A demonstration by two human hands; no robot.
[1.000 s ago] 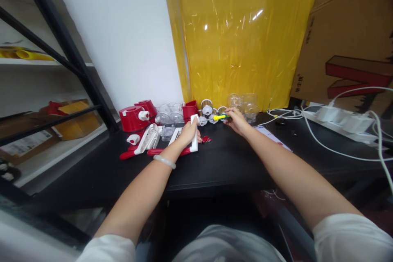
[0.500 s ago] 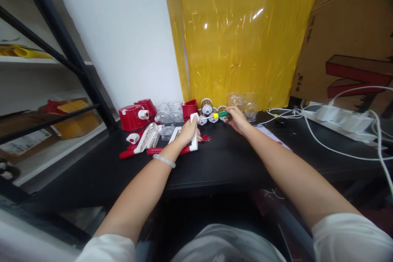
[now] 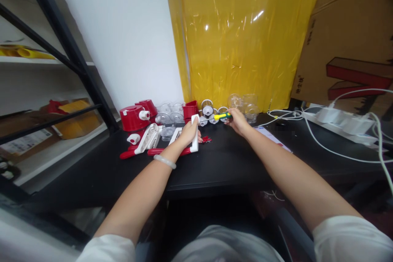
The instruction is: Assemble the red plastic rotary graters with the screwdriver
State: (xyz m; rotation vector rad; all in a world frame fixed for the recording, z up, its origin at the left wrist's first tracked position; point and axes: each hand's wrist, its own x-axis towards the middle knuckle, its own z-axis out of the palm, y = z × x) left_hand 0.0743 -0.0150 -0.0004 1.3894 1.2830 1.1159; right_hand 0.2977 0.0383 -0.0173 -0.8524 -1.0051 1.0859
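My left hand [image 3: 189, 132] is wrapped round a white part [image 3: 195, 142] with a red handle, just above the black table. My right hand [image 3: 238, 120] grips the green end of a yellow-and-green screwdriver [image 3: 221, 116]. The screwdriver lies nearly level, its shaft pointing left to the top of the white part; whether its tip touches a screw is too small to tell. Small red pieces [image 3: 207, 140] lie just right of my left hand. Behind the hands stand a red container [image 3: 190, 110] and several round white-and-clear parts [image 3: 207, 109].
Red housings [image 3: 134, 118], white parts with red handles [image 3: 149, 139] and clear cups [image 3: 168, 131] lie on the left. Clear cups [image 3: 250, 108] stand behind my right hand. A phone-like flat object [image 3: 273, 138], white cables and a power strip [image 3: 344, 125] are on the right.
The screwdriver has turned in my right hand, showing more yellow on its handle. The view has shifted very slightly; my left hand keeps its hold on the white part.
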